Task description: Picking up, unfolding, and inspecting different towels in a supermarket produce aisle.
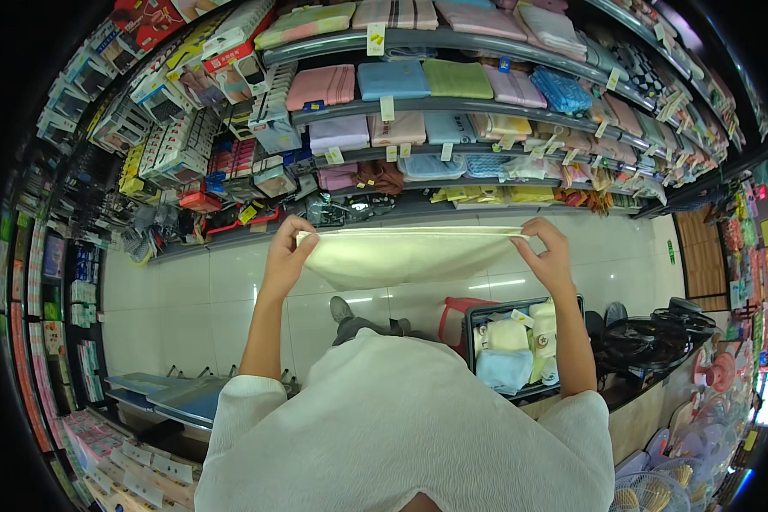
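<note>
A pale yellow towel [409, 256] hangs stretched between my two hands, folded over along its straight upper edge. My left hand [288, 246] pinches its left upper corner between thumb and fingers. At the opposite corner, my right hand [544, 249] grips the cloth the same way. The towel's lower part sags freely above the tiled floor. Below my right forearm, a dark plastic basket [470, 345] holds several folded cloths, among them a light blue towel [504, 371] and a cream towel [509, 336].
Shelves [512, 105] of folded towels with price tags stand in front. Boxed underwear [182, 150] fills the rack at left. A red stool [451, 317] is beside the basket, and black fans [646, 342] stand at right. Grey panels [185, 397] lie behind me at left.
</note>
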The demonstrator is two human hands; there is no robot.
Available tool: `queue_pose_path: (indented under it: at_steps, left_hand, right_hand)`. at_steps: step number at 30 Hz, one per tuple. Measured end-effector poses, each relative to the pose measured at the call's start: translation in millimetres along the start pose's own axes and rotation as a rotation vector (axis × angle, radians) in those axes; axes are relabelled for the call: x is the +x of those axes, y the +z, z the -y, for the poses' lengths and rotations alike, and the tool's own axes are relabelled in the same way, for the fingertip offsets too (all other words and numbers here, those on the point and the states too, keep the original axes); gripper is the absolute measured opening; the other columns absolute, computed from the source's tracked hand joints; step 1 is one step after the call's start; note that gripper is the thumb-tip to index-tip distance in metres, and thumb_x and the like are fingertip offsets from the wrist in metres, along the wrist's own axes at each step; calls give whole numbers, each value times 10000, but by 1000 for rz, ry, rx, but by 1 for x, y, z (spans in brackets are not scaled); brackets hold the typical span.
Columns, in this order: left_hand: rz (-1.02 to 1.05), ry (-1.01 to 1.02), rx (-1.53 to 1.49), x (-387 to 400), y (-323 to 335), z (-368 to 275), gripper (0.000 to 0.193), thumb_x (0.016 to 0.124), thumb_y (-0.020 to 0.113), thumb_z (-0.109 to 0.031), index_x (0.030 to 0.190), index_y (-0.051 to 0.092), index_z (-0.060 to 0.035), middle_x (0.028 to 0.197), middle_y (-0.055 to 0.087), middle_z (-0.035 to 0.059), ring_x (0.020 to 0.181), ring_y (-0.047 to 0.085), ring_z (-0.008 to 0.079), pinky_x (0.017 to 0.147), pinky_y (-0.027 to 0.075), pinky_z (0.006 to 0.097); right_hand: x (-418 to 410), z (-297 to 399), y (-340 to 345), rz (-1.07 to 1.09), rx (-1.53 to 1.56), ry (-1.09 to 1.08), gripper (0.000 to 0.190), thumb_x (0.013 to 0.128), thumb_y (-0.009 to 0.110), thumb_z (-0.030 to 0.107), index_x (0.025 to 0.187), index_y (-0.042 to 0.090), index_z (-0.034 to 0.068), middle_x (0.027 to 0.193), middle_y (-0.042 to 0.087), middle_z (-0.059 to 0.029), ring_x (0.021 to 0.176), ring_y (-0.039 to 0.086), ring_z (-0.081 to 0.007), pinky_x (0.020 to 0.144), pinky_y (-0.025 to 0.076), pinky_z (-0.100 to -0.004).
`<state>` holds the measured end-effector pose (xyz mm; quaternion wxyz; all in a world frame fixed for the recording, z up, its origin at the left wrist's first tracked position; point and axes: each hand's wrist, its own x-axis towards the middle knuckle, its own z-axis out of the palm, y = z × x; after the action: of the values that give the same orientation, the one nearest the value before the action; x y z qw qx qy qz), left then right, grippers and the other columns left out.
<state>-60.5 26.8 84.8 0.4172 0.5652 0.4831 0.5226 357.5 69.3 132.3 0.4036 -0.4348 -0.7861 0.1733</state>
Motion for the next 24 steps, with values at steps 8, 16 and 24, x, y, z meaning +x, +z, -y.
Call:
queue_pose_path:
  at_steps: [8,16,24]
  left_hand:
    - [42,193,32,-9,-7,-45,149,769,654,7,859,541,-30,875,512,36,841,494,110,767,399,243]
    - [-167,-93,108,6,-24,24,100,793,686,-76,833,600,-44,741,548,-34,667,462,37,602,360,184]
    - [-449,-91,233,-15,-8,60,157,782,698,-137,846,623,-15,689,553,-7,615,438,63,568,350,198]
  right_hand:
    - [-15,-33,39,-87,51,171,172,754,713,83,810,571,3,772,602,-86,711,581,-165,680,467,-272]
    - [-15,-50,86,84,80,290,490,775,696,81,1237,533,99,763,592,-62,684,551,-132,675,470,-265]
    - [-4,-25,100,-5,117,297,538,762,704,87,1260,504,115,671,518,-32,606,481,-132,602,440,-260]
